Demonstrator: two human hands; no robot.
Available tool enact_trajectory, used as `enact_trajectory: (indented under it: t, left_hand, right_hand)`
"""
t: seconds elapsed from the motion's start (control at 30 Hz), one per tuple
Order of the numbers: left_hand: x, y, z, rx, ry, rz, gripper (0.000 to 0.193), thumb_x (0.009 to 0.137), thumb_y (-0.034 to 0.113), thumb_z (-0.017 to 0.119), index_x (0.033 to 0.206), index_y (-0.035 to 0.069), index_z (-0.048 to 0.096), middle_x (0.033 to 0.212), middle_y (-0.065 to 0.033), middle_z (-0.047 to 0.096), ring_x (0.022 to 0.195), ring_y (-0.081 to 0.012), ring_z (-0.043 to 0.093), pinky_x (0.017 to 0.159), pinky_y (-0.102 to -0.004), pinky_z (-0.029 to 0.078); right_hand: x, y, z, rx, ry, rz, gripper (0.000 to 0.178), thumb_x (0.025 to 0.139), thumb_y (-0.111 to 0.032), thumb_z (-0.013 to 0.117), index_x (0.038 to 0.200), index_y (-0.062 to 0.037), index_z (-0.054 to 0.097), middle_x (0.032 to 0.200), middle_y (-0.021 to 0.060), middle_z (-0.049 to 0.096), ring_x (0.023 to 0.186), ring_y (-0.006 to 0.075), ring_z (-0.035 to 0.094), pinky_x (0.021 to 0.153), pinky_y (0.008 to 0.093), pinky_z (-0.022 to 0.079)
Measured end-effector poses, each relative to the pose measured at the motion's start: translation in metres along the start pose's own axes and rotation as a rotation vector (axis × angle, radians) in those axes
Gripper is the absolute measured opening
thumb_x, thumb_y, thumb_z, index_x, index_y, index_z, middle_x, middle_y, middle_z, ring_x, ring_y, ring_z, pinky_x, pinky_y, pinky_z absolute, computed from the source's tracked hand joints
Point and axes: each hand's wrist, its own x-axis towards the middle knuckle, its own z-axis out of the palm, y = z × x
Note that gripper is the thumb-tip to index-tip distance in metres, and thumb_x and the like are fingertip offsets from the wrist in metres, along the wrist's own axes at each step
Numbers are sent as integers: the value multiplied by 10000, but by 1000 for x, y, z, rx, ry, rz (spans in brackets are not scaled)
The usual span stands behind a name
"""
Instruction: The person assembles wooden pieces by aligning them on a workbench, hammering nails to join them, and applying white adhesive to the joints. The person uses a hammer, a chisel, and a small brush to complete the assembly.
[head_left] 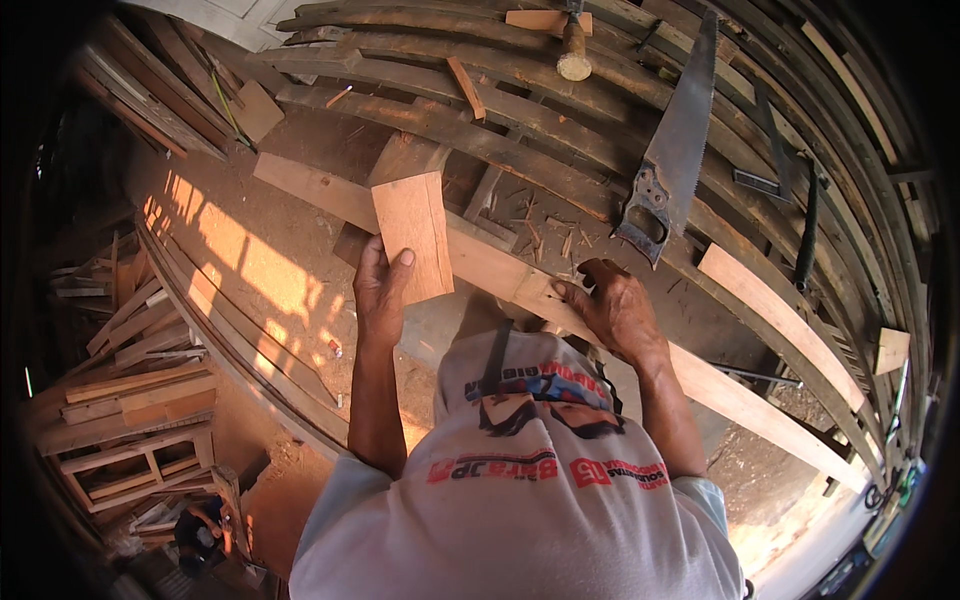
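Note:
My left hand (382, 290) grips a short flat wooden board (418, 225) by its lower left edge, thumb on its face. The board is held up over a long pale wooden plank (500, 268), which crosses in front of me from upper left to lower right. At the plank's middle is my right hand (622, 315), with the thumb on its face and the fingers bent at its far edge. Just beyond this hand lies a handsaw (675, 150), its dark handle toward me. A mallet or hammer with a wooden end (573, 55) rests farther off.
Long dark beams (520, 150) run across the far side. On them are a try square (765, 180), a dark-handled tool (808, 235) and a pale wood strip (780, 320). Stacked wood and a wooden frame (140, 465) stand at left; another person (205, 530) is at lower left.

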Motion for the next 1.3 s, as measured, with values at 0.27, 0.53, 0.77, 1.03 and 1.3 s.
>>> enact_trajectory:
  t: [0.27,0.53,0.77,1.03,1.3]
  left_hand:
    - [44,-9,-60,219,67,-62,543,1031,200,789,1461,-4,527,1137,-94,693,1016,-143,666,900,-324,565]
    - [52,-36,-88,19,-56,-92,496,1053,215,761,1429,20,502,1152,-91,670,1057,-152,668,901,-326,573]
    - [53,-13,-150,123,90,-79,486,1118,340,669,1434,-6,542,1116,-126,692,993,-190,718,887,-345,592]
    - [-41,-186,-236,495,291,-494,526,1080,504,649,1231,3,700,1005,-138,769,994,-236,751,871,-380,592]
    - [-275,-329,-200,641,16,-1074,710,930,704,664,1104,32,815,1049,-232,813,1081,-395,771,957,-494,583]
  right_hand:
    - [5,-21,-1,-101,102,80,582,953,-430,828,1293,29,713,1221,239,749,1086,418,734,963,503,564]
    - [56,-98,40,-207,319,-73,426,961,-275,826,1265,-5,700,1254,200,731,1189,406,676,1032,503,510]
    - [95,-178,64,431,-117,-264,592,884,-351,917,1291,18,696,1176,171,754,1080,288,745,920,435,583]
    - [111,-206,66,301,-519,-268,688,773,-156,993,1356,35,683,1225,178,772,1158,262,748,1000,391,589]
    - [84,-175,59,414,-638,-300,746,725,-255,1027,1329,36,699,1178,141,781,1115,246,747,955,388,596]
